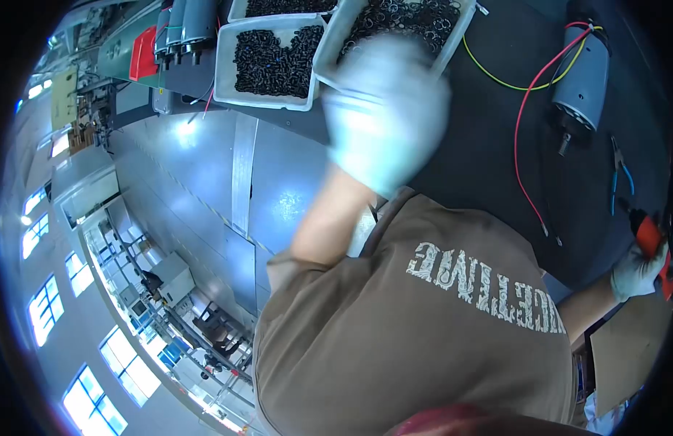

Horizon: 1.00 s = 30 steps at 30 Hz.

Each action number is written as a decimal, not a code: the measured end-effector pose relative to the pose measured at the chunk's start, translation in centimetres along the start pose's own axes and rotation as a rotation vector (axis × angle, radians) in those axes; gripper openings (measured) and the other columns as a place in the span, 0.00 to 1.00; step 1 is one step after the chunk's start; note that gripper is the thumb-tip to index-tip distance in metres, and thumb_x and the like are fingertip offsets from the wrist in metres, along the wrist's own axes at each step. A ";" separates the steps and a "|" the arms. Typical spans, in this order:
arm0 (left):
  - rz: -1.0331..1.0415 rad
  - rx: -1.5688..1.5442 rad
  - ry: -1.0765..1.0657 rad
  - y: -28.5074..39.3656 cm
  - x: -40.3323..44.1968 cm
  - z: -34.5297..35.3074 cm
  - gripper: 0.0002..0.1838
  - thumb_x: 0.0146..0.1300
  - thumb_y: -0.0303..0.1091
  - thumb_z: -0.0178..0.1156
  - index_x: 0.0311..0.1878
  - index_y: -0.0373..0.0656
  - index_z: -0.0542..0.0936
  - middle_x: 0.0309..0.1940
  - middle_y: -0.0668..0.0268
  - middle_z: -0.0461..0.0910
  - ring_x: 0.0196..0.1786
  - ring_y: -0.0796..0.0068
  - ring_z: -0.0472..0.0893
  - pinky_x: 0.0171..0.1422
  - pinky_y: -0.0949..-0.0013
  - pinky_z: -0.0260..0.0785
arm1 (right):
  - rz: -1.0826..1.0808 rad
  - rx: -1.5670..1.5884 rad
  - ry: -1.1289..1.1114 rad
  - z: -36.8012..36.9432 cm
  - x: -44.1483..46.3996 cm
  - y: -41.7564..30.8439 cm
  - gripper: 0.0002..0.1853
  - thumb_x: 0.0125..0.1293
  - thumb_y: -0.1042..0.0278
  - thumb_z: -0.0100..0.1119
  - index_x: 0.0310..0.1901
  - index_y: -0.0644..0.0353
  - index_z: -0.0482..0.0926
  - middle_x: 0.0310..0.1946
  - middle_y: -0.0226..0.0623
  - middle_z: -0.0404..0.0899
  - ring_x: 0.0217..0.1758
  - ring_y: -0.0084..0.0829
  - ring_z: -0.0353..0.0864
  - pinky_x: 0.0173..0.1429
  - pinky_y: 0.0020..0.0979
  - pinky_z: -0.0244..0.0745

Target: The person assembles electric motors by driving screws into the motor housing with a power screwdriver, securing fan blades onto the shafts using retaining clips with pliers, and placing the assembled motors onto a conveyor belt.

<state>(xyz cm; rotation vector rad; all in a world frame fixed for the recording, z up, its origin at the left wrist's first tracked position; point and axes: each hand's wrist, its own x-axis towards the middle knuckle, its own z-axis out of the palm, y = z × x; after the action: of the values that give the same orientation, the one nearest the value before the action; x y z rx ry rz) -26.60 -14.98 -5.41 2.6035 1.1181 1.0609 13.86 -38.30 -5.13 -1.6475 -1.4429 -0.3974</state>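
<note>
My left hand [387, 116], in a white glove, is over the front of the right-hand bin of small black rings [416, 18]. Motion smears its fingers, and whether they hold anything does not show. At the far right edge, my right hand [636, 273], also gloved, is closed around a red and black tool [647, 236]. Blue-handled pliers [622, 174] lie on the dark table just beyond that hand. Farther back sits a grey cylindrical motor [583, 80] with a red wire [519, 138] and a yellow-green wire [496, 78].
A white bin [225, 69] of small black parts stands left of the ring bin, with another bin behind it. More grey motors [187, 25] and a red object [143, 54] are at the upper left. A cardboard piece [630, 349] is at the lower right.
</note>
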 end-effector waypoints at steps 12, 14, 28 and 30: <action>-0.342 0.585 -0.431 -16.9 0.3 -4.0 0.17 0.59 0.34 0.60 0.50 0.39 0.80 0.49 0.49 0.80 0.51 0.47 0.80 0.58 0.53 0.73 | 0.080 -0.139 0.020 -0.5 -2.1 -0.5 0.20 0.58 0.85 0.66 0.53 0.64 0.77 0.50 0.45 0.84 0.51 0.41 0.86 0.56 0.33 0.83; -0.412 0.583 -0.469 -16.8 0.6 -3.9 0.18 0.59 0.35 0.59 0.50 0.37 0.78 0.49 0.48 0.80 0.51 0.46 0.80 0.57 0.52 0.72 | 0.097 -0.182 0.011 -0.7 -2.6 -0.3 0.19 0.59 0.87 0.62 0.53 0.66 0.77 0.51 0.48 0.82 0.52 0.43 0.85 0.57 0.36 0.82; -0.873 -1.429 -0.327 5.7 0.9 -1.6 0.12 0.58 0.24 0.67 0.46 0.36 0.80 0.32 0.67 0.80 0.32 0.82 0.75 0.37 0.77 0.68 | 0.633 1.488 0.219 -1.2 2.9 -8.5 0.20 0.56 0.79 0.56 0.53 0.66 0.72 0.49 0.45 0.74 0.57 0.40 0.73 0.67 0.46 0.64; -0.828 -1.985 -0.456 10.0 0.0 2.5 0.13 0.57 0.26 0.70 0.45 0.35 0.80 0.30 0.68 0.79 0.29 0.83 0.73 0.33 0.78 0.66 | 0.688 1.684 0.244 -0.8 5.5 -11.8 0.17 0.53 0.79 0.56 0.47 0.62 0.71 0.42 0.38 0.70 0.49 0.32 0.68 0.59 0.37 0.64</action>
<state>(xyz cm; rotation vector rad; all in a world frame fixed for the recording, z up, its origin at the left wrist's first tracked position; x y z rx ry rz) -19.03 -21.83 -3.70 0.5885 0.3384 0.5738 4.82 -36.26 4.02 -0.4984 -0.4737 0.8138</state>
